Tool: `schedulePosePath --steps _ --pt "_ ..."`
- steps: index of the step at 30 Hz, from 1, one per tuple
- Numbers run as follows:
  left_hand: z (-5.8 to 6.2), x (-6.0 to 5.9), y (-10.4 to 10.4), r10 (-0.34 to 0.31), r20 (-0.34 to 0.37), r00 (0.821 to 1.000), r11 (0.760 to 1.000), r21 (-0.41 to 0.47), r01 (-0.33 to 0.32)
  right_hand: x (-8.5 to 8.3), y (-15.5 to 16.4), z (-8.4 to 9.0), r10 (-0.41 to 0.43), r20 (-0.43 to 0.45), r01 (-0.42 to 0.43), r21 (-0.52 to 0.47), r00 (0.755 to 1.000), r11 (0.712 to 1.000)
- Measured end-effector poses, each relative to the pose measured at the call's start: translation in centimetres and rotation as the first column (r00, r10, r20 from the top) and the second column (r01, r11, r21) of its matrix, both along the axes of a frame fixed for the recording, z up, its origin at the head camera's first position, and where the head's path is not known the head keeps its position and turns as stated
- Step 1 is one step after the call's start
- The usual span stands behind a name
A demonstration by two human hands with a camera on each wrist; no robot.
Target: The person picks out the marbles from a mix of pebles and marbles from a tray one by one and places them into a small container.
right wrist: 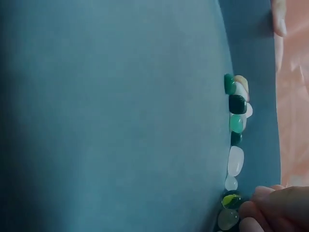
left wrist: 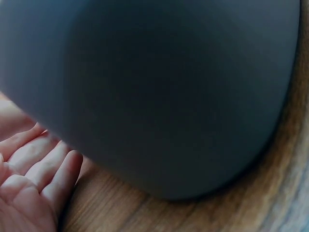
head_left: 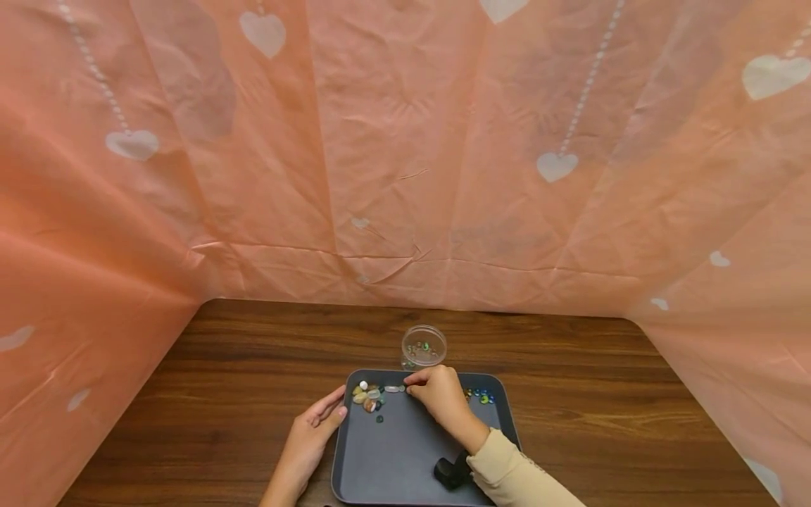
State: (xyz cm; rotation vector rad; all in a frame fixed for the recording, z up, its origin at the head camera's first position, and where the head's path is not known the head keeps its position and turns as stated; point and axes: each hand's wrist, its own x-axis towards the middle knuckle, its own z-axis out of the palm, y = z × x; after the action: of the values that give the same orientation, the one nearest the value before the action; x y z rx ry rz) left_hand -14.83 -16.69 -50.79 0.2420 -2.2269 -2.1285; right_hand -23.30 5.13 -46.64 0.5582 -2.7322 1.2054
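A dark grey tray [head_left: 405, 451] lies on the wooden table. My left hand [head_left: 308, 434] holds its left side, thumb over the rim and fingers against the outer wall; in the left wrist view the fingers [left wrist: 46, 162] meet the tray's underside edge. Along the far inner wall my right hand [head_left: 441, 396] pinches a dark green glass marble with a yellow swirl [right wrist: 231, 200]. Beside it are a small clear pebble [right wrist: 231, 182] and a long whitish stone [right wrist: 235, 161], in line. A cluster of mixed polished stones [head_left: 367, 398] fills the tray's far left corner.
Just beyond the tray stands a round clear container [head_left: 424, 345] with some glass pieces in it. Blue and yellowish marbles [head_left: 484, 398] sit in the far right corner. One green stone [head_left: 379, 419] lies apart. A black device [head_left: 451, 472] is at the right wrist. Peach curtains [head_left: 405, 211] surround the table.
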Motion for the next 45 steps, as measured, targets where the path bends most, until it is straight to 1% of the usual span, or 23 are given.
schedulePosePath --steps 6,12,18,21,23,25,28,29,30,31,32,34,36,39,41,44,45 --pt "0.1 0.0 0.0 0.003 -0.005 1.0 1.0 0.01 -0.003 -0.1 -0.2 0.1 0.033 -0.035 -0.03 0.071 0.999 0.997" --pt "0.0 0.0 0.0 -0.006 -0.01 1.0 1.0 0.014 0.006 -0.2 -0.3 0.1 0.038 -0.035 -0.033 0.133 0.999 0.991" --pt "0.0 -0.1 0.1 -0.005 -0.013 1.0 1.0 0.012 0.006 -0.2 -0.6 0.1 0.061 -0.069 -0.044 0.235 0.996 0.971" --pt "0.0 0.0 0.1 -0.008 -0.01 1.0 1.0 0.011 0.008 -0.2 -0.6 0.0 0.067 -0.089 -0.042 0.258 0.994 0.965" --pt "0.0 0.0 0.1 -0.008 -0.008 1.0 1.0 0.009 0.008 -0.1 -0.6 0.0 0.062 -0.078 -0.042 0.239 0.995 0.97" --pt "0.0 0.0 0.2 -0.007 -0.007 1.0 1.0 0.006 0.007 -0.2 -0.4 0.0 0.052 -0.042 -0.043 0.183 0.998 0.982" --pt "0.0 0.0 0.2 -0.007 -0.01 1.0 1.0 -0.001 0.007 -0.3 -0.1 0.3 0.008 0.087 -0.011 0.038 0.996 0.999" --pt "0.0 0.0 0.2 -0.005 -0.009 1.0 1.0 0.0 0.005 -0.3 0.0 0.4 -0.002 0.142 0.005 -0.024 0.99 1.0" --pt "0.0 0.0 0.2 -0.005 -0.011 1.0 1.0 -0.002 0.005 -0.4 0.1 0.5 0.007 0.216 0.018 -0.112 0.976 0.993" --pt "0.0 -0.1 0.2 -0.003 -0.011 1.0 1.0 0.0 0.003 -0.5 0.2 0.6 0.023 0.284 0.036 -0.201 0.959 0.979" --pt "0.0 -0.1 0.2 -0.002 -0.01 1.0 1.0 0.003 0.002 -0.6 0.4 0.8 0.042 0.35 0.064 -0.284 0.936 0.957" --pt "0.0 -0.1 0.1 -0.002 -0.008 1.0 1.0 0.006 0.002 -0.8 0.6 1.1 0.092 0.447 0.114 -0.413 0.89 0.904" --pt "0.0 -0.1 0.1 -0.003 -0.006 1.0 1.0 0.007 0.003 -0.9 0.9 1.5 0.146 0.522 0.173 -0.514 0.841 0.84" --pt "0.0 -0.1 0.1 -0.003 -0.001 1.0 1.0 0.009 0.003 -1.2 1.3 2.0 0.181 0.556 0.219 -0.577 0.811 0.787" --pt "0.0 0.0 0.0 -0.002 0.004 1.0 1.0 0.014 0.002 -1.4 1.6 2.3 0.201 0.573 0.256 -0.616 0.795 0.745" --pt "-0.1 0.0 0.0 -0.001 0.01 1.0 1.0 0.019 0.001 -1.7 1.9 2.7 0.197 0.578 0.3 -0.649 0.792 0.699" --pt "-0.1 0.0 0.0 -0.002 0.013 1.0 1.0 0.019 0.001 -1.8 2.0 2.9 0.189 0.581 0.311 -0.65 0.791 0.694"
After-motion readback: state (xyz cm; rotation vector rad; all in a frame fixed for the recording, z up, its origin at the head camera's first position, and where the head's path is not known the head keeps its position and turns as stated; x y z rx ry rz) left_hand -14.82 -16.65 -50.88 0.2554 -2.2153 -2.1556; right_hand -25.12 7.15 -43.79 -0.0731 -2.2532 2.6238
